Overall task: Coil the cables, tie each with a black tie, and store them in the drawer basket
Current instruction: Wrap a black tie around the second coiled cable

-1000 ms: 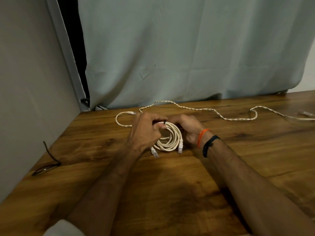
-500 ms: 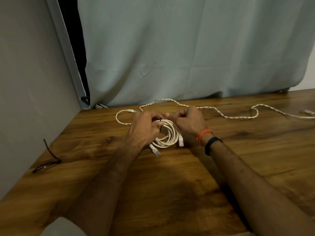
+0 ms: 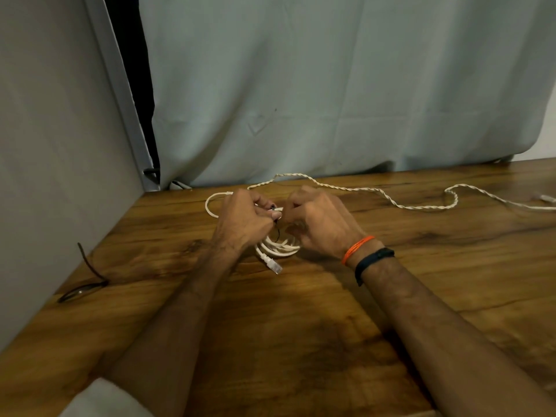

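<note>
A: What sits nearest the bottom of the frame?
B: Two bare forearms crossing the wooden surface, a pale sleeve at the lower left corner.

A: And the hands?
B: They meet just above the middle of the frame. The left hand has its fingers curled, its grip pinching the black tie at the top of the coiled white cable. The right hand has its fingers curled too, pinching at the same spot; it wears an orange thread and a black band at the wrist.

A: Where is the coil?
B: Under and between the hands, on the surface, one clear plug poking out toward the lower edge.

A: Anything else?
B: A second black tie at the left edge. Farther back, a twisted white cable runs loose toward the right of the frame, before a pale curtain.
</note>
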